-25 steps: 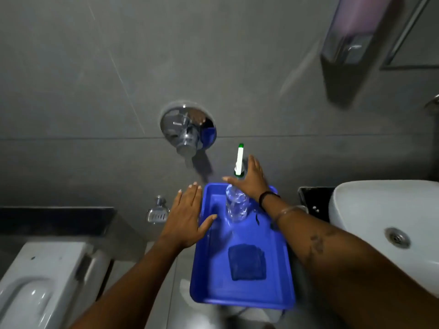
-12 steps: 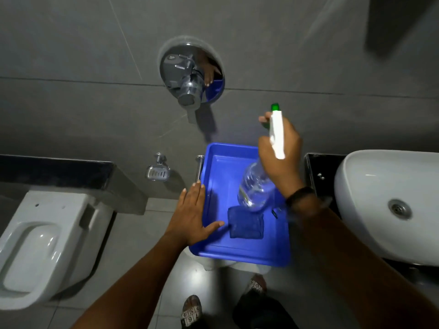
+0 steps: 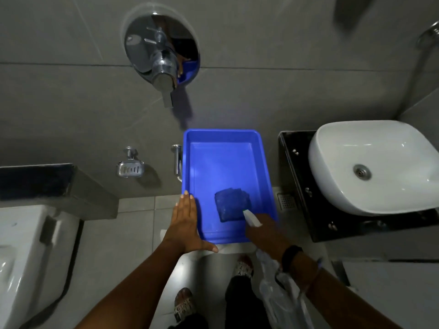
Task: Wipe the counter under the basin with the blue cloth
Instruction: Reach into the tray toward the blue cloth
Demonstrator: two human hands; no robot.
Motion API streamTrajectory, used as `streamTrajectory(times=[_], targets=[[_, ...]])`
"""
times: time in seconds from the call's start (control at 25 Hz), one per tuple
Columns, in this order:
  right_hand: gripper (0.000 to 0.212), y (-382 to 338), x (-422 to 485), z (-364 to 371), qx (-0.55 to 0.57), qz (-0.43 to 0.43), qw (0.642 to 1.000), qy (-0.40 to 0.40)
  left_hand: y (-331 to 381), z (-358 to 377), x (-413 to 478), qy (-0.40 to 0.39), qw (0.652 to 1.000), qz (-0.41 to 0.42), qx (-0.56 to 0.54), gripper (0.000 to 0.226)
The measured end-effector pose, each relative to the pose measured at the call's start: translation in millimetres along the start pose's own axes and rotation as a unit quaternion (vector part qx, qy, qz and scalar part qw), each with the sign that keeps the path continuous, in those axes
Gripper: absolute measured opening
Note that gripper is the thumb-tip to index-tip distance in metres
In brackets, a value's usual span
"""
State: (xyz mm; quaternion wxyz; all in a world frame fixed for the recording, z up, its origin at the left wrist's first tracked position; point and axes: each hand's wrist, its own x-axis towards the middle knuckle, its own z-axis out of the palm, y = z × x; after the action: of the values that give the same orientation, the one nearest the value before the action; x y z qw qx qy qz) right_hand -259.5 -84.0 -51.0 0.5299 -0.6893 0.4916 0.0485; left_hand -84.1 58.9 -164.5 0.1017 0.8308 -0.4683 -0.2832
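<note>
A folded blue cloth lies in the near half of a blue tray. My left hand lies flat along the tray's left rim, fingers straight, thumb spread under the near edge. My right hand is at the tray's near right corner, shut on a clear spray bottle. The bottle's white nozzle pokes out just beside the cloth, and its blurred body hangs below my wrist. The white basin sits on a black counter to the right of the tray.
A chrome tap mixer sticks out of the grey tiled wall above the tray. A soap dish and a chrome fitting are on the wall to the left. A white toilet stands at the far left. My sandalled feet are below.
My right hand has brought the spray bottle down from above the tray to its near right corner. My left hand stayed on the left rim. The view has tilted down.
</note>
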Motion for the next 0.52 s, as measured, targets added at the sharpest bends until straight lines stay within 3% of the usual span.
streamTrajectory(times=[0.12,0.28,0.52], targets=[[0.033,-1,22,16,-0.040,0.041,0.998,0.002,2,-1,-2,-0.003,1.000,-0.015,-0.017,0.163],[0.017,3,41,17,-0.073,0.083,0.994,0.011,0,0,-2,-0.009,0.999,-0.022,-0.025,0.163],[0.028,4,53,9,-0.078,0.100,0.992,-0.003,3,0,-1,-0.005,1.000,-0.025,-0.015,0.161]])
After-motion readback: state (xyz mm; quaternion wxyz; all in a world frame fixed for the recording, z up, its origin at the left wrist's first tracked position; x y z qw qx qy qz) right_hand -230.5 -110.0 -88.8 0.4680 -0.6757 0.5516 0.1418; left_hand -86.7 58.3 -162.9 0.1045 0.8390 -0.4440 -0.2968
